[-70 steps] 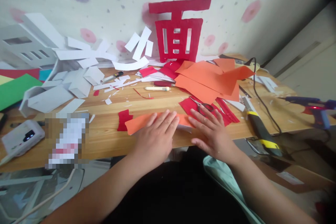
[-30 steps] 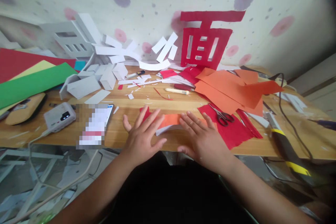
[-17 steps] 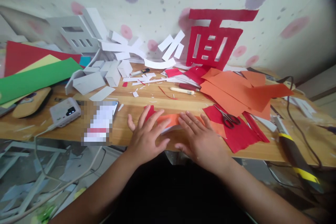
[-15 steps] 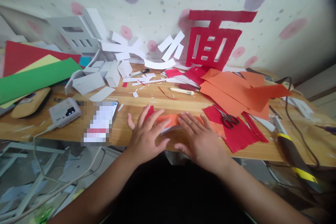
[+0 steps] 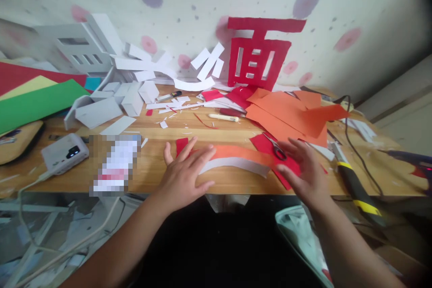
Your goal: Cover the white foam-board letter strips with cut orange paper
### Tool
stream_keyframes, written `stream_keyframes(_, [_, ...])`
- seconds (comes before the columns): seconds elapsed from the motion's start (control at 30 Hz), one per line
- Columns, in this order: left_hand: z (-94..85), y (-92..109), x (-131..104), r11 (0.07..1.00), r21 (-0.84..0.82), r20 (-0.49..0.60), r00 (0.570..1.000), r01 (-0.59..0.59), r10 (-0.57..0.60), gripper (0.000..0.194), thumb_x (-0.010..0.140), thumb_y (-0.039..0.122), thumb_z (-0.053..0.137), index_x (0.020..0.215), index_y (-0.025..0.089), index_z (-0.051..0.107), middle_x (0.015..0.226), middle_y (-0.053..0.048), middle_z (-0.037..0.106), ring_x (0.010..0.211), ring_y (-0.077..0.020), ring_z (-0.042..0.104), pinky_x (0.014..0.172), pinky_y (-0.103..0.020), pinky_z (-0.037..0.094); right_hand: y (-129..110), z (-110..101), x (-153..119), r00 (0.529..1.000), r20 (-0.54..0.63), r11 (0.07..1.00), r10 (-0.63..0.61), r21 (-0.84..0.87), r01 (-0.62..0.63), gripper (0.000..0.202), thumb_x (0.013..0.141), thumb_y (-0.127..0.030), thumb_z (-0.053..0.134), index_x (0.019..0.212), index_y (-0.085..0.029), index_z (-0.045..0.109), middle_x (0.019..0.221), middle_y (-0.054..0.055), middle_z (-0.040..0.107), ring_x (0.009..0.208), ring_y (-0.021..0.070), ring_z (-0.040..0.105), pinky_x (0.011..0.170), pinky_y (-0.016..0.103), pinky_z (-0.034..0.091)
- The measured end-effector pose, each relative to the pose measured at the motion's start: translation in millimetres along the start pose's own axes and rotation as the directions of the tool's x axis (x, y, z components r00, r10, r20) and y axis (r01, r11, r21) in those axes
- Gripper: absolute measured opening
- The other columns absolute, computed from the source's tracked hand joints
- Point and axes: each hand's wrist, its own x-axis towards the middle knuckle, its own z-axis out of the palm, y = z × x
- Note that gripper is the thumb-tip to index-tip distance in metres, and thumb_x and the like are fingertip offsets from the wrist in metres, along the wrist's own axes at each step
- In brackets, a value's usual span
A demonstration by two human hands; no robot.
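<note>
A curved strip with an orange top and a white side (image 5: 236, 153) lies at the front of the wooden table. On its left end rests my left hand (image 5: 185, 175), fingers spread flat. My right hand (image 5: 305, 173) hovers over a red sheet (image 5: 259, 143), apart from the strip, its thumb and fingers apart and nothing between them. Just left of its fingers, scissors (image 5: 278, 149) lie on that sheet. A small red piece (image 5: 182, 146) shows behind my left fingers.
Orange sheets (image 5: 283, 110) and a red cut-out character (image 5: 258, 54) are at the back right. White foam pieces (image 5: 101, 111) fill the back left. A phone (image 5: 114, 162) and a power bank (image 5: 65, 153) lie left. A black-and-yellow-handled cutter (image 5: 354, 180) and glue gun (image 5: 411, 162) are right.
My right hand has lifted off the strip and moved right, toward the scissors, uncovering the strip's right part. My left hand stays on the strip. The view has turned right, bringing the glue gun further in.
</note>
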Motion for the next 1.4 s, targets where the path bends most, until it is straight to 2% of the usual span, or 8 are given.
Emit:
stream_keyframes(0.33, [14.3, -14.7, -1.7, 0.829, -0.367, -0.074, 0.876, 0.421, -0.477, 0.086, 0.071, 0.031, 0.073, 0.146, 0.025, 0.031, 0.124, -0.013, 0.063, 0.114, -0.0307, 0.06, 0.098, -0.048, 0.047, 17.6, 22.1, -15.7, 0.964, 0.133, 0.97, 0.229, 0.055, -0.238, 0.086, 0.076, -0.04, 0.073, 0.149, -0.024, 0.03, 0.106, 0.009, 0.072, 0.103, 0.0277, 0.067, 0.088, 0.043, 0.055])
stream_keyframes(0.5, [-9.5, -25.8, 30.0, 0.783, -0.618, -0.337, 0.877, 0.069, -0.344, 0.086, 0.078, 0.032, 0.069, 0.148, 0.025, 0.02, 0.131, -0.015, 0.057, 0.125, -0.027, 0.053, 0.102, -0.044, 0.045, 6.0, 25.3, -8.2, 0.998, -0.057, 0.978, -0.03, 0.206, 0.041, 0.08, 0.076, -0.03, 0.074, 0.146, -0.025, 0.034, 0.114, 0.012, 0.069, 0.109, 0.0277, 0.065, 0.093, 0.044, 0.054])
stream_keyframes(0.6, [-13.7, -19.7, 58.5, 0.724, -0.679, -0.537, 0.752, -0.117, -0.382, 0.089, 0.077, 0.034, 0.07, 0.148, 0.03, 0.014, 0.154, -0.015, 0.029, 0.14, -0.0269, 0.034, 0.108, -0.044, 0.039, -12.9, 34.4, 4.0, 0.93, -0.286, 0.924, -0.232, 0.236, 0.303, 0.073, 0.077, -0.018, 0.072, 0.141, -0.028, 0.04, 0.116, 0.012, 0.066, 0.108, 0.0289, 0.065, 0.089, 0.048, 0.056])
stream_keyframes(0.7, [2.5, 8.8, 81.4, 0.397, -0.913, -0.355, 0.656, -0.091, -0.667, 0.075, 0.081, 0.047, 0.063, 0.142, 0.033, 0.023, 0.153, -0.012, 0.03, 0.135, -0.0257, 0.041, 0.1, -0.041, 0.045, -34.7, 47.7, 19.4, 0.844, -0.435, 0.883, -0.315, 0.192, 0.428, 0.068, 0.076, -0.014, 0.07, 0.136, -0.03, 0.043, 0.116, 0.012, 0.064, 0.106, 0.0307, 0.065, 0.084, 0.051, 0.059])
stream_keyframes(0.8, [21.6, 46.3, 96.2, -0.179, -0.984, 0.075, 0.87, -0.015, -0.487, 0.058, 0.083, 0.056, 0.058, 0.132, 0.03, 0.041, 0.141, -0.011, 0.048, 0.122, -0.027, 0.053, 0.087, -0.04, 0.05, -45.9, 64.5, 31.2, 0.81, -0.488, 0.872, -0.324, 0.177, 0.456, 0.067, 0.078, -0.015, 0.069, 0.137, -0.031, 0.04, 0.114, 0.012, 0.064, 0.102, 0.0303, 0.066, 0.082, 0.052, 0.059])
stream_keyframes(0.93, [15.0, 65.4, 115.3, -0.459, -0.886, 0.117, 0.925, -0.068, -0.363, 0.062, 0.07, 0.066, 0.067, 0.114, 0.023, 0.058, 0.117, -0.01, 0.064, 0.102, -0.028, 0.063, 0.077, -0.036, 0.05, -40.9, 85.4, 35.1, 0.85, -0.409, 0.896, -0.331, 0.147, 0.419, 0.069, 0.08, -0.019, 0.068, 0.14, -0.03, 0.034, 0.114, 0.013, 0.065, 0.103, 0.0307, 0.067, 0.083, 0.053, 0.058])
stream_keyframes(1.17, [-3.8, 9.0, 146.2, -0.499, -0.866, 0.144, 0.969, 0.026, -0.2, 0.047, 0.065, 0.058, 0.077, 0.083, 0.017, 0.063, 0.07, 0.0, 0.062, 0.057, -0.0118, 0.054, 0.057, -0.025, 0.043, -33.2, 81.3, 60.8, 0.948, -0.173, 0.886, -0.268, 0.343, 0.313, 0.053, 0.088, -0.03, 0.059, 0.137, -0.027, 0.038, 0.112, 0.011, 0.066, 0.108, 0.0285, 0.064, 0.091, 0.053, 0.052])
stream_keyframes(1.4, [16.5, -16.9, 146.2, -0.292, -0.955, 0.091, 0.984, 0.043, -0.152, 0.05, 0.085, 0.055, 0.057, 0.123, 0.023, 0.06, 0.108, -0.008, 0.068, 0.095, -0.0224, 0.062, 0.078, -0.03, 0.046, -45.5, 98.7, 130.4, 0.985, 0.084, 0.891, -0.151, 0.443, 0.099, 0.083, 0.072, -0.047, 0.077, 0.141, -0.029, 0.035, 0.138, 0.014, 0.048, 0.126, 0.0307, 0.05, 0.099, 0.052, 0.047])
